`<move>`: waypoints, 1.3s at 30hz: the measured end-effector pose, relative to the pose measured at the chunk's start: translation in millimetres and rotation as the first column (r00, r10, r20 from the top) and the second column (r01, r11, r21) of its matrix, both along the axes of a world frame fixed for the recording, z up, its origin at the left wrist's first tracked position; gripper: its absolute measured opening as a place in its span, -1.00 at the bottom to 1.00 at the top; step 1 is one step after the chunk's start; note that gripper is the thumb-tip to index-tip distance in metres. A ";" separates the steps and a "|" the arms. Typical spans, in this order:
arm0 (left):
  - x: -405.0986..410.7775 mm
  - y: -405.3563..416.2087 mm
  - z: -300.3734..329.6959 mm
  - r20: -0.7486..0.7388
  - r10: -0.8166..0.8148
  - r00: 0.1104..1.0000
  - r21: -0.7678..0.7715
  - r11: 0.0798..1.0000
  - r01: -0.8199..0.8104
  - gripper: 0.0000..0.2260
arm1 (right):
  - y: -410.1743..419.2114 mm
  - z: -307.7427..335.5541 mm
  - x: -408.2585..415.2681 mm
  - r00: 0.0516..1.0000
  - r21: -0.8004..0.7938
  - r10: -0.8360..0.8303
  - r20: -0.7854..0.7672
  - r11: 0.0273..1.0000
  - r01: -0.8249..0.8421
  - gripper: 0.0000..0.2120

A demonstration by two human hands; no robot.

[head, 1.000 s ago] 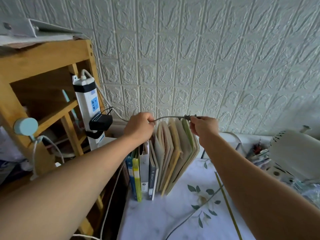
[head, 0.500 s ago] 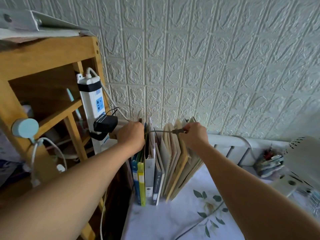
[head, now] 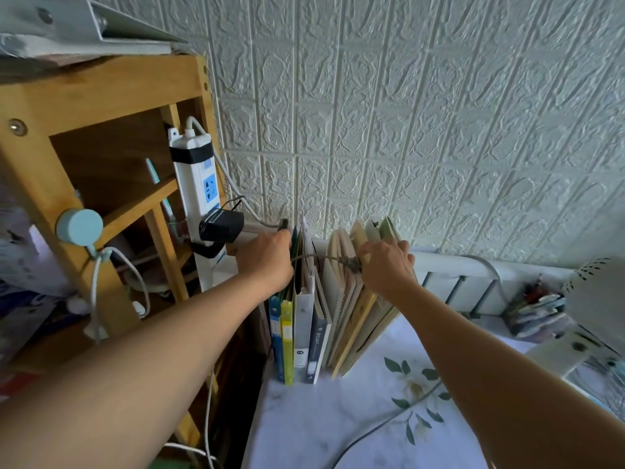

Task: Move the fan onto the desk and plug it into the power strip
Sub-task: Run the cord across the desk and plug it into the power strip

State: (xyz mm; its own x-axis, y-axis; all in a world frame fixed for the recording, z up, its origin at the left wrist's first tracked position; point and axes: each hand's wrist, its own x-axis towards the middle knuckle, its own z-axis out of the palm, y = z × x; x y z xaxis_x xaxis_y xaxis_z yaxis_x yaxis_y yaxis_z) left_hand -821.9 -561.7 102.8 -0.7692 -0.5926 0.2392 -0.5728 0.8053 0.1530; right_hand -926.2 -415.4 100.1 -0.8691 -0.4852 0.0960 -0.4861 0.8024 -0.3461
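The white fan (head: 595,292) stands at the right edge of the desk (head: 338,418). Its grey cable (head: 318,257) stretches between my hands above the upright books. My left hand (head: 267,258) grips one end, and a dark plug (head: 283,224) sticks up out of the fist. My right hand (head: 385,265) pinches the cable at a dark joint. The white power strip (head: 198,191) hangs upright on the wooden shelf, just left of my left hand. It has a free blue socket, and below that a black adapter (head: 221,225) is plugged in.
A row of books and folders (head: 304,316) stands on the desk against the wall, under both hands. The wooden shelf unit (head: 101,96) fills the left side, with a blue hook and white cords. More of the cable (head: 389,421) trails over the desk. Small clutter lies beside the fan.
Both hands have moved left and down with the cable, onto the tops of the books. My left hand now sits close to the black adapter on the power strip.
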 end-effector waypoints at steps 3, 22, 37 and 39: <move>4.5 7.7 4.1 -0.050 -0.028 0.998 0.007 1.000 0.028 -0.74 | 16.2 3.6 4.2 0.993 -0.131 -0.115 0.001 0.985 0.115 -0.58; -16.7 168.0 -159.2 0.417 -0.544 0.728 0.339 0.836 0.431 -0.74 | 171.9 -127.1 24.2 0.844 -0.006 -0.427 0.324 0.892 0.453 -0.59; -29.9 188.2 -239.6 0.573 -0.417 0.706 0.257 0.909 0.329 -0.69 | 236.8 -191.9 46.5 0.737 0.027 -0.563 0.374 0.801 0.598 -0.51; -30.3 185.5 -236.3 0.591 -0.396 0.703 0.219 0.917 0.333 -0.65 | 241.5 -191.8 50.6 0.726 0.030 -0.579 0.370 0.789 0.614 -0.51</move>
